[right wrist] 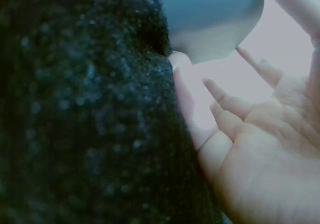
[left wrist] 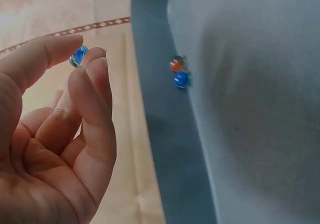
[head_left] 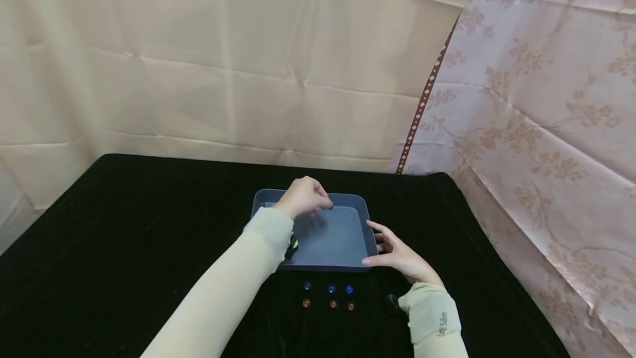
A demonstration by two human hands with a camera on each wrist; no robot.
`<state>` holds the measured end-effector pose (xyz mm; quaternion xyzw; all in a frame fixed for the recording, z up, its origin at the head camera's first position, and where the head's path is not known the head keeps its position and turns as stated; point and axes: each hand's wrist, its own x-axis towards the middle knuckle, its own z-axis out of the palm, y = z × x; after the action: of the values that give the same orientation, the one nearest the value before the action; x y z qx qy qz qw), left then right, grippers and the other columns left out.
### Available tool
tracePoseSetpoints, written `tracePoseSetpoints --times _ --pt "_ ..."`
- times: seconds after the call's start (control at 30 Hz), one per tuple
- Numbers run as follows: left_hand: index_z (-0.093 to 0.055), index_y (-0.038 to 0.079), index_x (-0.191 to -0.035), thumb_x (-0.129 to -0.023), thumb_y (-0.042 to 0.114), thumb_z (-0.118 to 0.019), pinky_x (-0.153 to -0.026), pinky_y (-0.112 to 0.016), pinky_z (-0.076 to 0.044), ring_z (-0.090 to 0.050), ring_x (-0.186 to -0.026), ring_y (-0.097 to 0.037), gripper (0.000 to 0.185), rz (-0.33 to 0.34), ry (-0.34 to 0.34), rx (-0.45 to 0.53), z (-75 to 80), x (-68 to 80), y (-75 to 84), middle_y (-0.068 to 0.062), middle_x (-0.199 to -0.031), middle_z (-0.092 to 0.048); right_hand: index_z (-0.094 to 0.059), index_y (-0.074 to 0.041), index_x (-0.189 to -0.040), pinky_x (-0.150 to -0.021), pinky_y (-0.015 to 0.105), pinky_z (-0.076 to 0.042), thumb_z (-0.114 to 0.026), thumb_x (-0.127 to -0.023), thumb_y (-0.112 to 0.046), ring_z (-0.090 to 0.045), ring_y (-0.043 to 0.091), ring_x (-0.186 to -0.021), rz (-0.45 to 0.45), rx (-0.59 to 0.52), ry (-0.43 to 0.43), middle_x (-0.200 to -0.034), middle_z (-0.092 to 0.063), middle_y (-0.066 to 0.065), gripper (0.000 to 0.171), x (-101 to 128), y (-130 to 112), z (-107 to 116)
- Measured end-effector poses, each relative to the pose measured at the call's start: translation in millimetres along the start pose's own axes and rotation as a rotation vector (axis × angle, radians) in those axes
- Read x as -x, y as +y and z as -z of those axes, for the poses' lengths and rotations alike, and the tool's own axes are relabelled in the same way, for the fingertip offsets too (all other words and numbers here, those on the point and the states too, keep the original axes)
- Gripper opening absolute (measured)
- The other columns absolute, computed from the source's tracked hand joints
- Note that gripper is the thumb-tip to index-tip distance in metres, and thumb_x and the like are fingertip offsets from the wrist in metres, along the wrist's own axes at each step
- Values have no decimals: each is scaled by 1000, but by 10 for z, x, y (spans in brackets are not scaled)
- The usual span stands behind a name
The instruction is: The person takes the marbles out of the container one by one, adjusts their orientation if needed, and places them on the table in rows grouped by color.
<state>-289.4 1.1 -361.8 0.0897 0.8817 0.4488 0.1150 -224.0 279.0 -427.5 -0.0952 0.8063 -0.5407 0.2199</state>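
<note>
My left hand (head_left: 305, 198) is over the far half of a blue-grey rectangular tray (head_left: 343, 236). Between its thumb and fingertips it pinches a clear marble with blue swirls (left wrist: 78, 56), held above the tray floor. An orange marble (left wrist: 176, 64) and a blue marble (left wrist: 181, 79) lie side by side against the tray's inner wall in the left wrist view. At the tray's near right corner is my right hand (head_left: 399, 253), its thumb at the front rim and its spread fingers along the right side.
In front of the tray, on the black cloth (head_left: 124, 247), lie a row of three blue marbles (head_left: 332, 288) and a nearer row of three reddish marbles (head_left: 333, 304). A beige curtain (head_left: 199, 70) hangs behind the table, a floral one (head_left: 546, 98) to the right.
</note>
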Motion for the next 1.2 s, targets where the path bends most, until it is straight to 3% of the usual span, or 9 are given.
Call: tracePoseSetpoints --times 0.17,0.3,0.5,0.67,1.03,1.2 --pt "-72 12 -91 -88 25 -76 -62 -26 -55 -66 -70 -19 14 -46 -3 10 48 104 70 -11 -92 -74 -19 -21 -157 -99 44 -46 -73 -89 -19 -49 35 -123 -3 -1 -6 -147 -31 27 86 -2 -10 -5" --pt "-71 12 -93 -88 26 -76 -64 -26 -55 -68 -77 -23 15 -70 -8 4 96 205 114 -4 -85 -73 -19 -22 -157 -100 46 -45 -72 -90 -19 -48 35 -124 -7 -1 -1 -148 -31 27 86 -2 -10 -2" --pt "-71 13 -94 -88 26 -75 -63 -27 -54 -65 -70 -20 15 -72 -17 -14 159 327 112 0 -81 -71 -19 -19 -158 -101 49 -45 -74 -89 -19 -50 36 -123 14 2 -7 -147 -32 28 88 -6 2 6" --pt "-71 13 -94 -88 25 -75 -62 -28 -52 -68 -73 -26 14 -83 -19 -42 189 404 88 0 -81 -72 -21 -21 -157 -101 48 -45 -73 -89 -18 -48 36 -124 3 -1 11 -147 -32 26 86 -2 4 -1" --pt "-71 13 -96 -88 24 -76 -60 -27 -54 -64 -65 -14 14 -135 -33 -65 246 591 48 2 -86 -75 -20 -20 -157 -101 49 -45 -73 -88 -18 -47 37 -125 20 -2 2 -148 -30 28 87 12 -15 -10" --pt "-71 13 -95 -87 22 -76 -60 -26 -54 -66 -69 -13 13 -172 -37 -77 267 692 37 3 -86 -74 -22 -20 -157 -102 49 -44 -73 -88 -17 -47 36 -125 7 -6 9 -147 -32 27 86 18 -16 -16"
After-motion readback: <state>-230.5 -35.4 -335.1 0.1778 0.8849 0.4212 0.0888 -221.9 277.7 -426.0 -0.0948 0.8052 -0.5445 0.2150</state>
